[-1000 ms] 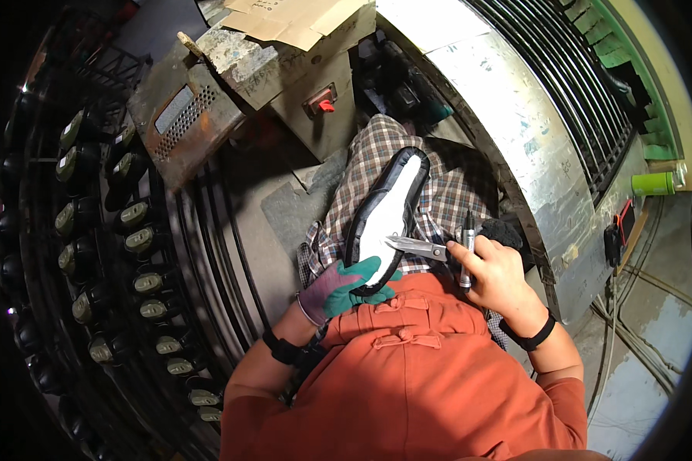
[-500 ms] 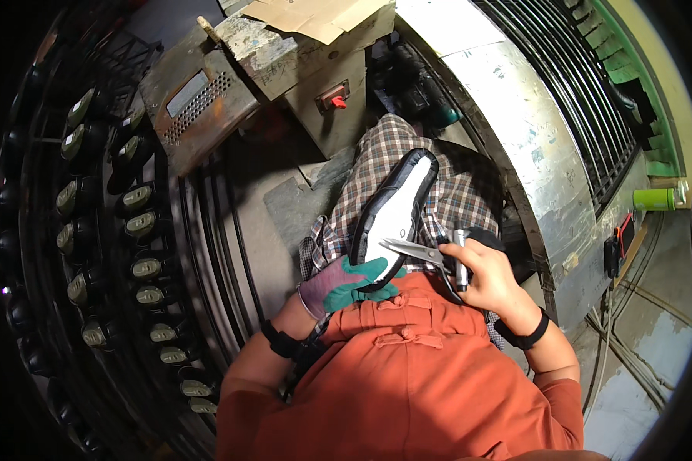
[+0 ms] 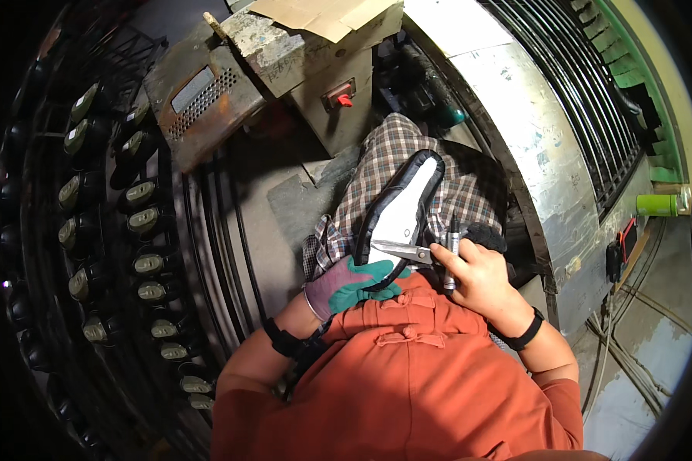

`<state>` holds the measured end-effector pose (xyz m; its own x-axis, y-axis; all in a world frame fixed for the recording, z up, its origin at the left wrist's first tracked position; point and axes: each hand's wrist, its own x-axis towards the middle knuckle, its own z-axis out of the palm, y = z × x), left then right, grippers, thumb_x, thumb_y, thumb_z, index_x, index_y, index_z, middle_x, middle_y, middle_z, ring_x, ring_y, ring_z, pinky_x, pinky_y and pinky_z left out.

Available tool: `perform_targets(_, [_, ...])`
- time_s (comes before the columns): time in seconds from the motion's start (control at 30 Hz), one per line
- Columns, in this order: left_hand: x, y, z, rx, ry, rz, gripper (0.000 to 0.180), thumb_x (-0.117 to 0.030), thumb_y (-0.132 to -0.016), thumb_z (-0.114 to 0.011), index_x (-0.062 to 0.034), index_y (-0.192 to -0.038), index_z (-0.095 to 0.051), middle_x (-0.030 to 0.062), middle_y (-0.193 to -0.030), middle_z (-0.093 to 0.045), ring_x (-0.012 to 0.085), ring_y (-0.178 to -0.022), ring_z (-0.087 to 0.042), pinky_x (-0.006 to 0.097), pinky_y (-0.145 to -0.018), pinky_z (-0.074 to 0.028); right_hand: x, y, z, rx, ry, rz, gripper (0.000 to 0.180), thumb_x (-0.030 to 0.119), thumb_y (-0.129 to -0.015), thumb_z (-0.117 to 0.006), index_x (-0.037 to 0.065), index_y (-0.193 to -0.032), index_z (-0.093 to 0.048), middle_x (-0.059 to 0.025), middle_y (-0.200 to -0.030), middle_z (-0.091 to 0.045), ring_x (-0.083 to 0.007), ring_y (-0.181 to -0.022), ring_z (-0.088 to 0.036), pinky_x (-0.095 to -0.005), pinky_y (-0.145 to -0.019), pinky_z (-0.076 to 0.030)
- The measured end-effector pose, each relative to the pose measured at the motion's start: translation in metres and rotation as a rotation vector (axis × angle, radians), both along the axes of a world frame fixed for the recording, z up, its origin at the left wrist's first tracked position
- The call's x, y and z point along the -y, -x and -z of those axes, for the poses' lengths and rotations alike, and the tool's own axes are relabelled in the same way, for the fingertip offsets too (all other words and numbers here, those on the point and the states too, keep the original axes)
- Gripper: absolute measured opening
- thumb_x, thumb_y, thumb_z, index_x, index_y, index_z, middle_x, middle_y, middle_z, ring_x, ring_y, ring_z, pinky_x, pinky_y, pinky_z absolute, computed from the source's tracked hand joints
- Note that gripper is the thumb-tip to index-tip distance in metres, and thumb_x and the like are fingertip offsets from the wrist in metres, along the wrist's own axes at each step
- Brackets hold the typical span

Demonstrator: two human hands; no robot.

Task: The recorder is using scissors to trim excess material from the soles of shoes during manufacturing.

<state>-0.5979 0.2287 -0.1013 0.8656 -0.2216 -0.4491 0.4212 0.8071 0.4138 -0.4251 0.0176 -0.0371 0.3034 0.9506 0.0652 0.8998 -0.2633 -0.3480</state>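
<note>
The shoe part, white with a black edge, is lying on the checked cloth over the person's lap. The gloved left hand is closing its fingers around the lower end of it. The right hand is gripping scissors and a dark pen-like tool, and the scissor blades are touching the white surface. A grey box with a red switch is standing beyond the knees, and rows of spools are curving at the left.
</note>
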Motion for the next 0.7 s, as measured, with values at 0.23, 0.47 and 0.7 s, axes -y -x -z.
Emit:
perform_targets(0.23, [-0.002, 0.0, -0.003, -0.004, 0.003, 0.025, 0.071, -0.021, -0.084, -0.072, 0.0071, -0.139, -0.038, 0.0249, -0.134, -0.052, 0.0301, -0.104, -0.066, 0.038, -0.089, -0.055, 0.018, -0.005, -0.028, 0.094, 0.063, -0.023, 0.06, 0.01, -0.06, -0.071, 0.017, -0.119, -0.064, -0.0055, -0.075, -0.048, -0.0225, -0.06, -0.056, -0.0329, -0.048, -0.047])
perform_targets(0.47, [-0.006, 0.006, 0.002, -0.004, 0.058, -0.039, 0.06, -0.021, -0.09, -0.065, 0.0072, -0.138, -0.042, 0.0236, -0.133, -0.055, 0.0291, -0.106, -0.065, 0.038, -0.091, -0.055, 0.01, -0.008, -0.002, -0.045, 0.024, 0.001, 0.053, 0.01, -0.064, -0.069, 0.016, -0.117, -0.065, -0.0067, -0.075, -0.05, -0.0258, -0.06, -0.057, -0.0362, -0.051, -0.048])
perform_targets(0.7, [-0.002, 0.008, 0.007, 0.051, 0.067, -0.022, 0.064, -0.025, -0.09, -0.067, 0.0036, -0.14, -0.041, 0.0231, -0.134, -0.054, 0.0288, -0.107, -0.064, 0.038, -0.091, -0.055, -0.004, 0.01, 0.047, -1.152, -0.421, 0.451, 0.05, -0.005, -0.077, -0.066, 0.007, -0.126, -0.057, -0.0074, -0.1, -0.067, -0.0212, -0.096, -0.066, -0.0342, -0.084, -0.053])
